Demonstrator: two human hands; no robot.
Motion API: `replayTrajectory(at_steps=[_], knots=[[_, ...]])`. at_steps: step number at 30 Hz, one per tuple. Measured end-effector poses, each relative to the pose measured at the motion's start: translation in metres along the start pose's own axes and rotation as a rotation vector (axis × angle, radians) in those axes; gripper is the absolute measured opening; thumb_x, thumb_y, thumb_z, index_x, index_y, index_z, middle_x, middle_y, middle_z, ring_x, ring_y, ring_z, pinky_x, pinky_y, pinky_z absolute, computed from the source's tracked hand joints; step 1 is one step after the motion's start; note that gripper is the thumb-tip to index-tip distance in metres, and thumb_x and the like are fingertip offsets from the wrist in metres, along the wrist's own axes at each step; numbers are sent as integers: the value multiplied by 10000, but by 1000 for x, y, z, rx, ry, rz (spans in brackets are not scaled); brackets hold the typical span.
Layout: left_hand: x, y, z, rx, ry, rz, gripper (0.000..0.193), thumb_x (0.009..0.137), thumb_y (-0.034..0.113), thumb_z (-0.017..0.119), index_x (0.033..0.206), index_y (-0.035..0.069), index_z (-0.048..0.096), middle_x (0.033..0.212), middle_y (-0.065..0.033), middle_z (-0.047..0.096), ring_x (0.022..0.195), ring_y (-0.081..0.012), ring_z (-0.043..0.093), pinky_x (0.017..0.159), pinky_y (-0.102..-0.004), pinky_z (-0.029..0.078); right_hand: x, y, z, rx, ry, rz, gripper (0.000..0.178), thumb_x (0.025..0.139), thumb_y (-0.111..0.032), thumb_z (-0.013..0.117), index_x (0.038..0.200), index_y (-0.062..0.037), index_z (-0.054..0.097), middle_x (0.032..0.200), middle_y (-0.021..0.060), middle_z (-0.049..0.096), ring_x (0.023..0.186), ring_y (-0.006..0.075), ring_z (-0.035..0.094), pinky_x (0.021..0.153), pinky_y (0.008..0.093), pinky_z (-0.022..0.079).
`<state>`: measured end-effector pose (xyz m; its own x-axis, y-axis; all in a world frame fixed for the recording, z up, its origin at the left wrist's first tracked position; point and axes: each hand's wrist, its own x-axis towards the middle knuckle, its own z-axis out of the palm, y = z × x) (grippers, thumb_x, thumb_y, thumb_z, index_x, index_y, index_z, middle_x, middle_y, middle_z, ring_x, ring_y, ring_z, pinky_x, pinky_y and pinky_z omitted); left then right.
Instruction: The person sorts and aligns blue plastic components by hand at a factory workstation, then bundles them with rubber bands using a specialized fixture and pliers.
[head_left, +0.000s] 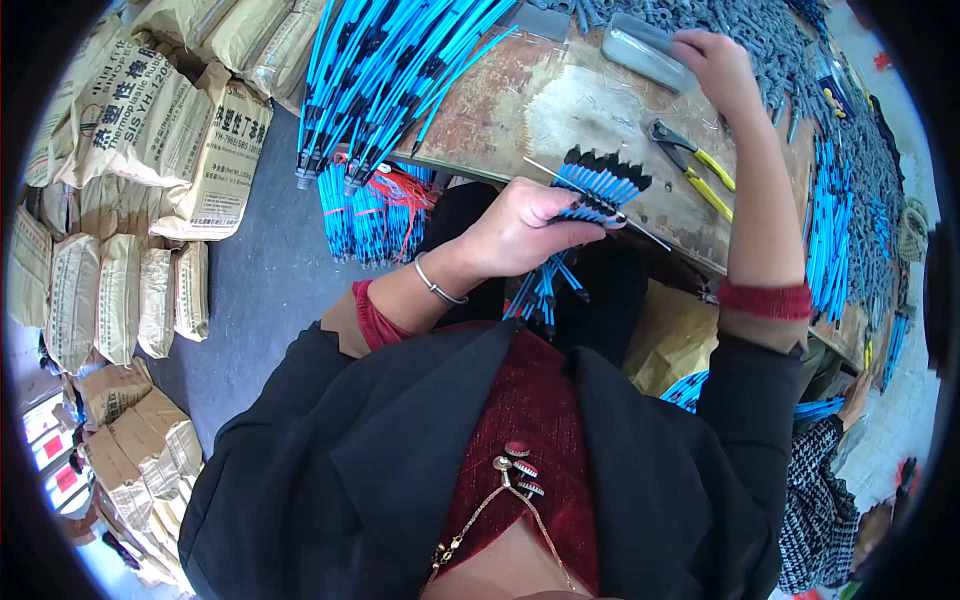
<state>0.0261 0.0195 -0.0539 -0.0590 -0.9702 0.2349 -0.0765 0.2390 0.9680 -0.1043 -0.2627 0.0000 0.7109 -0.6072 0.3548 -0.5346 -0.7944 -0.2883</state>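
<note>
My left hand (pixel 525 225) is closed round a fanned bundle of thin blue sticks (pixel 608 182) with black tufted ends, just over the table's near edge. A thin pale rod (pixel 651 235) sticks out slantwise from both sides of this bundle. More blue ends hang below the fist. My right hand (pixel 712 68) is at the right end of a clear plastic box (pixel 640 58) at the back of the table. Its fingers are curled together, and what they may hold is too small or hidden to tell.
Pliers with yellow handles (pixel 705 180) lie on the worn wooden table (pixel 490 110). Grey plastic parts (pixel 780 50) heap up behind and right. Long blue sticks (pixel 390 70) overhang the left edge, above tied bundles (pixel 365 215). Paper sacks (pixel 150 120) stand left; another person's sleeve (pixel 820 500) shows right.
</note>
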Motion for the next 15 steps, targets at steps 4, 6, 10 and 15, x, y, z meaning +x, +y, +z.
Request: replayTrajectory(at_steps=[4,6,10,15], knots=[[1,-3,0,-38,43,86,187,786,40,645,973,38,659,881,-52,676,792,-112,633,741,-236,482,41,5,31,-296,-407,45,206,766,-204,615,931,-96,674,831,156,648,776,305,627,706,372,494],[1,-1,0,-72,57,64,182,788,42,644,969,35,658,879,-40,676,786,-106,629,734,-237,483,42,1,37,-404,-386,16,190,759,-204,610,897,-89,673,819,158,646,782,314,625,705,396,497],[1,3,1,-84,79,33,166,796,46,640,961,35,659,868,-29,674,783,-99,623,724,-240,485,33,-2,39,-401,-268,70,178,764,-214,599,866,-86,669,824,158,646,793,324,624,715,416,500],[2,9,5,-272,100,-134,136,809,53,633,940,35,663,860,-27,668,796,-91,612,720,-236,483,21,-6,38,-314,-158,209,187,778,-234,584,878,-96,661,849,154,646,798,336,621,725,420,499]])
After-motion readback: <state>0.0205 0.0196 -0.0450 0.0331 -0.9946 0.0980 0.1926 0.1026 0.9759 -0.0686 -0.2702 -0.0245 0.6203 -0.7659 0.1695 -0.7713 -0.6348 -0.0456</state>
